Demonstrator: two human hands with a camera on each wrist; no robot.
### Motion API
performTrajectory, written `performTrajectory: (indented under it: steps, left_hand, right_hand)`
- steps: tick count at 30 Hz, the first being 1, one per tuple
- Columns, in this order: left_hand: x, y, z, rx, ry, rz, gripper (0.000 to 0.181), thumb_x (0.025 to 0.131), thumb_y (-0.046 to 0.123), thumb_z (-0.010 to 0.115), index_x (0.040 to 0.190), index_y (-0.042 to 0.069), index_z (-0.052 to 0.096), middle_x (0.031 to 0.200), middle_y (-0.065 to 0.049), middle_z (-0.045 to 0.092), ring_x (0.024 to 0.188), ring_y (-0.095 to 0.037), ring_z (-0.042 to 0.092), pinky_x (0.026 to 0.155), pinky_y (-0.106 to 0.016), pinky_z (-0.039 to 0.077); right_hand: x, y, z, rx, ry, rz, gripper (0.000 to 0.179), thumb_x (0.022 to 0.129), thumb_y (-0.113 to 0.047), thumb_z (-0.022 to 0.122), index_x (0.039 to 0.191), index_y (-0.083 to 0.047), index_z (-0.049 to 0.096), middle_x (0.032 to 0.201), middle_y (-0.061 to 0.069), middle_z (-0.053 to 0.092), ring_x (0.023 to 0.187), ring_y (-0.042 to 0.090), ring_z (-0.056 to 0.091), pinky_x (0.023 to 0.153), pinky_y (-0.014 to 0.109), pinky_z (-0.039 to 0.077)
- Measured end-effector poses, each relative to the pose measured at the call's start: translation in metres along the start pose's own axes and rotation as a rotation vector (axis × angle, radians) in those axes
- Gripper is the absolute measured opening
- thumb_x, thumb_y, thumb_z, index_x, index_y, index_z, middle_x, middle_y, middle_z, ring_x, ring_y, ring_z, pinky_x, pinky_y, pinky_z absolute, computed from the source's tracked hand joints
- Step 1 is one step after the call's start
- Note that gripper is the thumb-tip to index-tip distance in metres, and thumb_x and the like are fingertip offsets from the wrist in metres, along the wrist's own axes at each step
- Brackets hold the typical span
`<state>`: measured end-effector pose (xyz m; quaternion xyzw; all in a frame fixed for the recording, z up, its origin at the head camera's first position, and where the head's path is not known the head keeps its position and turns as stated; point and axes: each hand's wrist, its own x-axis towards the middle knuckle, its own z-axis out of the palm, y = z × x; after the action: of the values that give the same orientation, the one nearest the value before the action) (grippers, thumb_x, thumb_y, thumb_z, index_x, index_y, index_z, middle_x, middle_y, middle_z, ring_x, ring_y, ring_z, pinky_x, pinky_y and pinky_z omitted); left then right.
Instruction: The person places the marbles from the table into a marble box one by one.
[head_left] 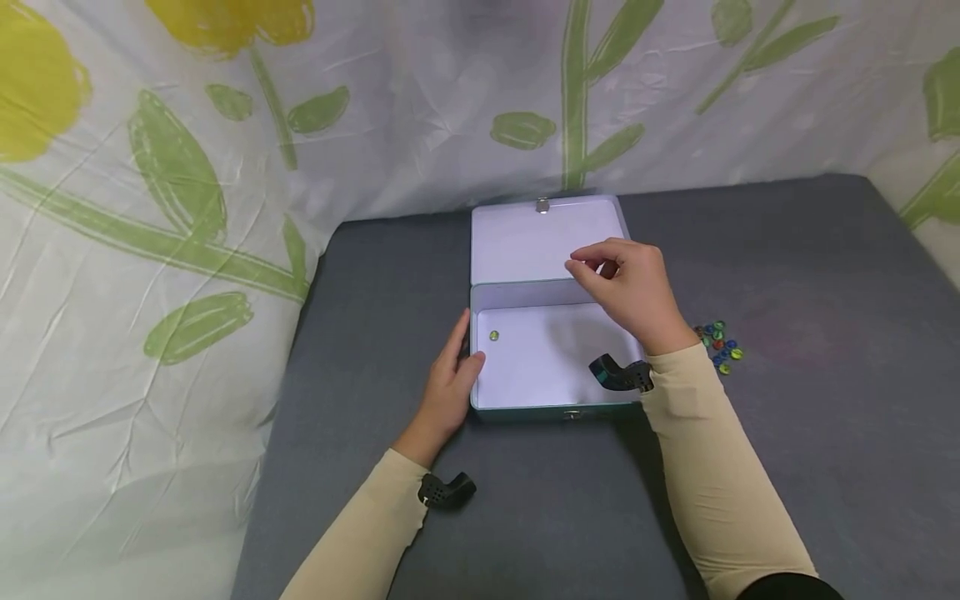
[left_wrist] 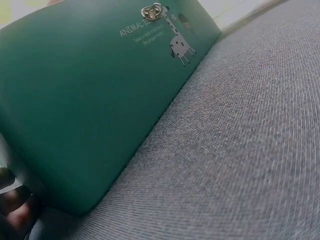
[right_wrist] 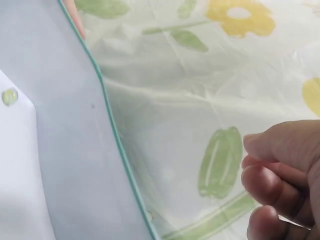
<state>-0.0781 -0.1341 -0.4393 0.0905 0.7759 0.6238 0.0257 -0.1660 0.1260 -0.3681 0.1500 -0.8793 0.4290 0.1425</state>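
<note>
The right hand (head_left: 630, 287) is curled above the box (head_left: 540, 367), its hold unclear; the left hand (head_left: 447, 387), unclenched, is rested against it. Marbles (head_left: 718, 344) beside the right wrist, presumably hard and slippery, are best pinched mid-girth.

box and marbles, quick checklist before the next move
1. Lid open: ok, folded back.
2. Box steadied: ok, left hand holds its left side.
3. A marble inside: ok, near the left wall.
4. All other marbles inside: not ok, a cluster lies right of the box.
5. Right hand empty: cannot tell, fingers curled, no marble visible there.
</note>
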Motion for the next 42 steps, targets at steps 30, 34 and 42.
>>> performTrajectory:
  steps: [30,34,42]
  left_hand:
    - [-0.001,0.0,0.0,-0.01,-0.021,-0.011,0.062,0.101,0.012,0.043,0.158,0.012,0.017,0.159,-0.014,0.025,0.129,-0.039,0.043,0.1,-0.047,0.039]
    - [-0.001,-0.002,0.0,-0.006,-0.016,-0.025,0.063,0.101,0.013,0.043,0.158,0.013,0.017,0.16,-0.01,0.025,0.131,-0.032,0.042,0.103,-0.047,0.036]
    - [0.001,-0.001,0.001,0.014,-0.017,-0.001,0.062,0.101,0.012,0.044,0.157,0.009,0.017,0.16,-0.013,0.024,0.134,-0.035,0.037,0.106,-0.048,0.031]
  right_hand:
    - [-0.022,0.041,-0.083,-0.195,-0.051,0.253,0.032,0.094,-0.038,0.063,0.109,-0.012,0.075,0.095,0.008,0.071,0.067,0.017,0.059,0.056,0.029,0.044]
    - [-0.025,0.051,-0.094,-0.219,-0.092,0.317,0.037,0.093,-0.041,0.063,0.111,-0.011,0.074,0.098,0.011,0.071,0.072,0.019,0.06,0.061,0.033,0.045]
    - [-0.036,0.073,-0.113,-0.243,-0.183,0.431,0.046,0.093,-0.044,0.062,0.119,-0.007,0.07,0.111,0.017,0.068,0.094,0.028,0.06,0.073,0.042,0.046]
